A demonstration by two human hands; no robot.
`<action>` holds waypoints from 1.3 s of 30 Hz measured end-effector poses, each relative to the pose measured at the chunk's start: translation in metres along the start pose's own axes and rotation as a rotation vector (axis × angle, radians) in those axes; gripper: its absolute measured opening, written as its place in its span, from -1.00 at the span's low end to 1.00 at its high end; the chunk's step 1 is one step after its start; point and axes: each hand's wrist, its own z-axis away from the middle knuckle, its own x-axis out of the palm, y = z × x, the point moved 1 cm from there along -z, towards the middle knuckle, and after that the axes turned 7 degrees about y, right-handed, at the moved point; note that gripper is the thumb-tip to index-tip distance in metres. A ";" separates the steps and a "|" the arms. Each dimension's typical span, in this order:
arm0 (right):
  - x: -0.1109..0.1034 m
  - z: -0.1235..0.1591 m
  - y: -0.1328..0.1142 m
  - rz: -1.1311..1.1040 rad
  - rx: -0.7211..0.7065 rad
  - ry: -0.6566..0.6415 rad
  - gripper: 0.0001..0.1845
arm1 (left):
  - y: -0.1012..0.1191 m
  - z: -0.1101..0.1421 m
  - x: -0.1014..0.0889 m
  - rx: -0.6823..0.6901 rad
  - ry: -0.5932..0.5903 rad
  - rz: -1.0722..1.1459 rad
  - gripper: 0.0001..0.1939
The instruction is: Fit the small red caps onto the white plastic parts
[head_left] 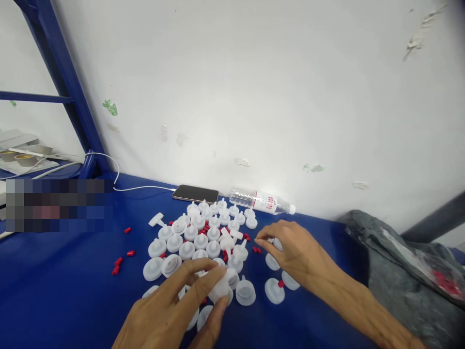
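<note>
White plastic caps with thin nozzles [187,250] lie in a loose pile on the blue table, small red sleeves [224,255] scattered among them. My left hand [178,298] reaches over the near side of the pile, thumb and fingers closed around a white cap [219,291]. To the right, my right hand [290,247] hovers with its fingertips pinched just above a pair of red sleeves [256,250]; whatever they hold is too small to make out. Below that hand is a white cap with a red sleeve on its nozzle [275,291]. Other caps are partly hidden beneath the hand.
At the wall, a phone [196,193] on a white cable lies beside a clear plastic bottle [259,200] on its side. Several red sleeves [116,265] lie at left. A dark grey bag [395,271] fills the right side. A blue metal frame [69,72] rises at left.
</note>
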 end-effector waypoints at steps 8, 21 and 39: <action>0.023 -0.001 0.014 0.038 0.030 -0.114 -0.84 | -0.008 0.011 0.003 -0.093 -0.152 0.020 -0.67; -0.028 0.010 -0.032 -0.614 0.014 0.053 -0.84 | -0.007 0.008 0.002 -0.037 -0.101 -0.043 -0.64; -0.031 0.019 -0.042 -0.481 0.016 0.127 -0.92 | -0.003 -0.002 -0.005 -0.074 -0.055 -0.036 -0.54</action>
